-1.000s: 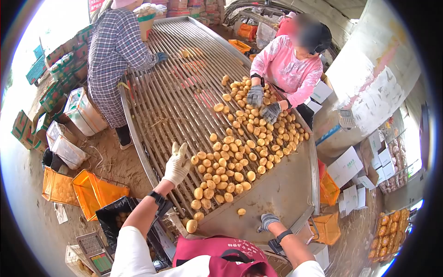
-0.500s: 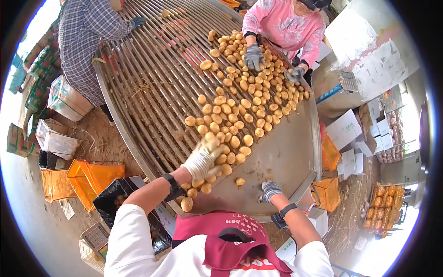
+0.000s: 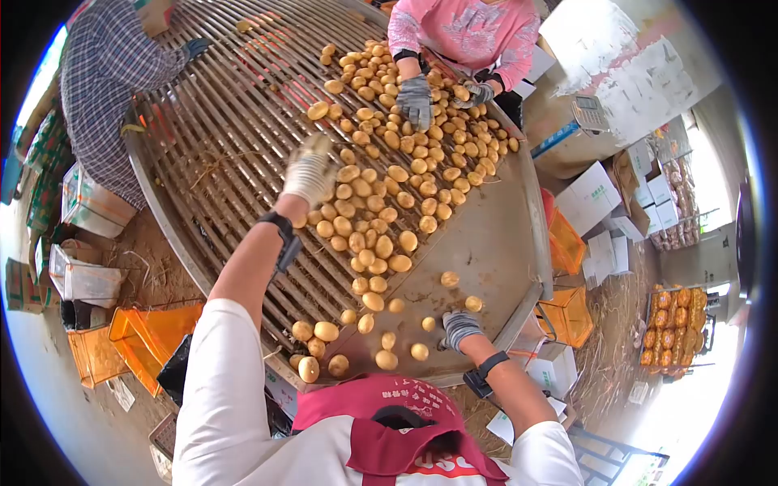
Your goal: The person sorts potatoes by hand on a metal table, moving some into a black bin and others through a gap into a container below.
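Left hand (image 3: 308,172): white knit glove, arm stretched out over the sorting table (image 3: 219,121). It lies at the left edge of the potatoes (image 3: 381,211), touching the nearest ones. The fingers are blurred; cannot tell whether they are spread or closed on anything. Black band (image 3: 281,229) on that wrist.

Right hand (image 3: 459,327): grey striped glove, curled down on the smooth metal plate (image 3: 486,235) at the near end of the table. Grip not readable; nothing can be seen held. Loose potatoes (image 3: 419,351) lie scattered just beside it, one (image 3: 474,304) close above the knuckles.

Potatoes: one long heap running diagonally from the near edge to the far side, partly on the metal bars, partly on the plate.

Far side: a person in a pink top (image 3: 470,32), two dark grey gloves (image 3: 415,101) down in the heap. At far left: a person in a plaid shirt (image 3: 101,73), standing at the table's rim.

Around the table: orange crates (image 3: 134,340) on the floor at left, two more (image 3: 565,243) at right, white boxes (image 3: 596,194) beyond them, and a scale (image 3: 590,113) on a carton.
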### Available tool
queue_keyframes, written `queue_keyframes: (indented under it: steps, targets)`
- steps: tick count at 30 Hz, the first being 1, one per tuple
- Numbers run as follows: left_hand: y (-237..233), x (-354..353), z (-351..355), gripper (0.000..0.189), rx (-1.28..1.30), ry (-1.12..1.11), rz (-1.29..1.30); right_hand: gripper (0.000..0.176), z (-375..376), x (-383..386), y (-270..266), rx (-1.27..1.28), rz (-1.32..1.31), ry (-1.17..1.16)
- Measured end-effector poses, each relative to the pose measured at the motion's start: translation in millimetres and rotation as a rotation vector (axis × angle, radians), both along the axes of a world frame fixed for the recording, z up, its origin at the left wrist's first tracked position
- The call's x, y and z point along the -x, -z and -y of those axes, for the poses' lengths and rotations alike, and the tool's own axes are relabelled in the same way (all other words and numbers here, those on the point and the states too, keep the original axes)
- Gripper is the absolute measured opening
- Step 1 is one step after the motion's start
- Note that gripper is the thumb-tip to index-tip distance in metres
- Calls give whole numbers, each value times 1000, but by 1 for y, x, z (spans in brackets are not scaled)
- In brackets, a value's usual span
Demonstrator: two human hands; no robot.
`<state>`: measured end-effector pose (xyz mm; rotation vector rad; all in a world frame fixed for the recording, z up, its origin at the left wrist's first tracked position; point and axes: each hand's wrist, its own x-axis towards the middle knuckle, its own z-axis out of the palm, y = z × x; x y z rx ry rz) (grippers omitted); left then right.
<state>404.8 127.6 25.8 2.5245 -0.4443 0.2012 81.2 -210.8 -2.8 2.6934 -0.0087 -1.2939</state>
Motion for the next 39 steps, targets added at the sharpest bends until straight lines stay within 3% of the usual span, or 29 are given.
queue_keyframes:
  steps: [3,5,7,9,11,15,16,17,19,20,22,23,24,25,26,27,29,31,33,35,39]
  targets:
    - [28,-25,-10,62,9,-131,-82,76,0,1,-2,1,26,21]
    - [54,-8,11,57,-86,-53,-37,75,-2,-2,-4,-1,-10,32]
    - [30,28,38,50,337,-28,-30,76,-5,-3,-7,0,12,39]
    - [49,50,55,45,150,242,128,75,-8,-9,-11,22,-41,39]
    - [38,84,80,48,-28,430,-77,66,-8,-11,-7,29,-47,38]
    - [21,152,108,59,-34,501,-95,54,1,1,9,61,2,-33]
    - [20,167,110,58,105,511,-151,54,3,2,12,61,17,-39]
    - [38,185,119,56,23,496,-53,53,4,1,14,62,35,-42]
    - [6,214,117,50,-224,799,-284,54,4,-2,16,74,-7,-52]
    - [2,218,113,50,-223,793,-281,55,4,-2,17,70,7,-29]
    - [-1,222,101,47,135,798,-25,56,6,-2,18,63,23,-8]
    - [42,187,104,46,585,837,57,54,4,-2,11,53,1,-37]
    - [32,162,86,47,189,555,281,52,3,-2,7,43,-19,-67]
    - [-12,142,59,41,59,466,191,52,2,-1,8,41,-13,-70]
    - [18,103,42,39,486,270,-393,50,3,1,8,29,5,-66]
    - [-8,109,17,48,723,57,-471,48,4,0,7,20,25,-62]
    - [16,80,-17,62,-45,-105,98,43,-2,-5,-1,35,9,-75]
    - [33,76,-28,69,-69,-119,-72,36,1,-3,3,41,-9,-81]
    - [35,90,-15,71,-127,-66,-75,34,-2,-5,-7,52,-18,-62]
    - [30,106,10,71,75,71,-122,35,2,-1,2,26,19,-67]
    - [16,173,70,65,-159,308,-108,39,7,0,12,37,64,-69]
